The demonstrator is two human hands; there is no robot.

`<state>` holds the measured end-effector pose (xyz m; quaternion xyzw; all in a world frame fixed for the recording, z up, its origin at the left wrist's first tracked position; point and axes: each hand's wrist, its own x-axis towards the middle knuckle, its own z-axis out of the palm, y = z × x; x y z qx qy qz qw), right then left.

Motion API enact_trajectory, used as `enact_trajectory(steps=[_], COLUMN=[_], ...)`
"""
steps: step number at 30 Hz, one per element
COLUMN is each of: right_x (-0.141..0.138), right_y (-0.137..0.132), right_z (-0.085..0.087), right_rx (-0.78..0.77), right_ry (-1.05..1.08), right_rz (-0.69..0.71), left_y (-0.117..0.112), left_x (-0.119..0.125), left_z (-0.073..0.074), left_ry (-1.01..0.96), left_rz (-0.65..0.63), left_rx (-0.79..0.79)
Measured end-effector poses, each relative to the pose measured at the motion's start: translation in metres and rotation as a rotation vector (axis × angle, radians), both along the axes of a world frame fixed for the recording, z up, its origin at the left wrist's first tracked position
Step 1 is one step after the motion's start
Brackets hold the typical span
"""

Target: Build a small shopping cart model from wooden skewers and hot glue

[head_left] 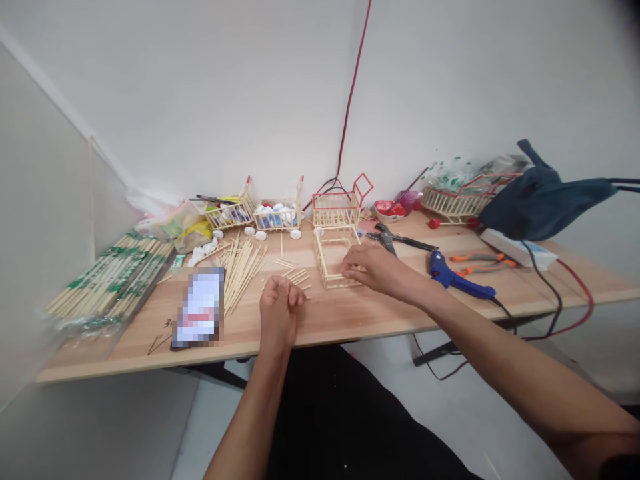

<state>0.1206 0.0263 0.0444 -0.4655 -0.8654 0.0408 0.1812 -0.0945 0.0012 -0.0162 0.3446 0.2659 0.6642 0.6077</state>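
My left hand rests as a closed fist on the wooden table, just in front of a few short cut sticks. My right hand lies across the near right corner of an open frame of thin wooden sticks, its fingers curled against the frame's rails. A loose fan of long sticks spreads to the left of the fist. Whether the fist holds anything is hidden.
A blue glue gun lies right of my right hand, with pliers and orange-handled cutters nearby. Finished stick carts line the wall. Wrapped chopstick bundles sit far left, a phone near the front edge, a dark bag far right.
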Motion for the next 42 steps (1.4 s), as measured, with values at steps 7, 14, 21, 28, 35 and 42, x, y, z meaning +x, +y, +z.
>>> enact_trajectory(steps=[7,14,21,28,35,42], right_x=[-0.002,-0.002,-0.001,-0.005,-0.014,-0.013], right_y=[-0.002,-0.003,-0.001,-0.010,-0.024,-0.028], right_z=[0.005,0.005,0.008,0.006,0.004,0.000], right_rx=[-0.013,0.016,0.001,0.081,0.194,0.188], right_ry=[-0.043,-0.048,-0.010,-0.077,-0.171,-0.114], right_rz=[-0.001,0.013,0.071,0.009,-0.093,-0.088], left_y=[-0.003,-0.001,0.000,-0.006,-0.007,-0.002], left_x=[-0.002,-0.004,-0.004,-0.002,0.001,-0.020], left_z=[0.005,0.001,-0.002,-0.001,-0.001,0.006], left_ry=[0.018,0.020,0.117,0.073,0.086,0.659], left_rz=[-0.001,0.017,0.112,0.141,0.164,0.528], left_rx=[0.015,-0.026,-0.055,0.021,0.038,0.210])
